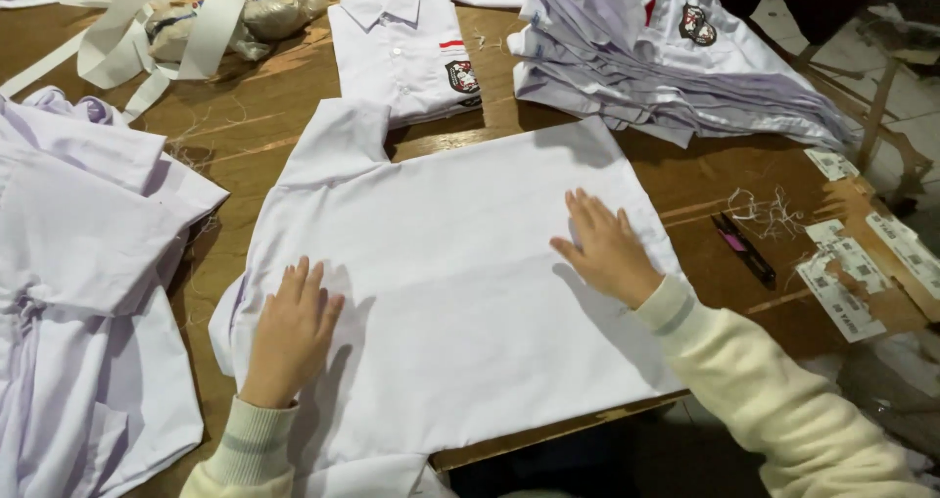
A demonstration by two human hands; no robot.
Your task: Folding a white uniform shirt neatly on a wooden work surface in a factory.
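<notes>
A white short-sleeved shirt (450,263) lies spread flat, back up, on the wooden table (715,194). My left hand (291,330) rests palm down on the shirt's near left part, fingers apart. On the shirt's right side my right hand (604,246) also presses flat, fingers together and pointing away from me. Neither hand holds anything. Both wrists wear cream knitted cuffs.
A folded white shirt with a badge (406,43) lies beyond. A stack of white shirts (666,57) sits at the back right, and unfolded shirts (88,263) pile at the left. Thread snips (744,248) and paper tags (847,283) lie at the right; white straps (147,33) at back left.
</notes>
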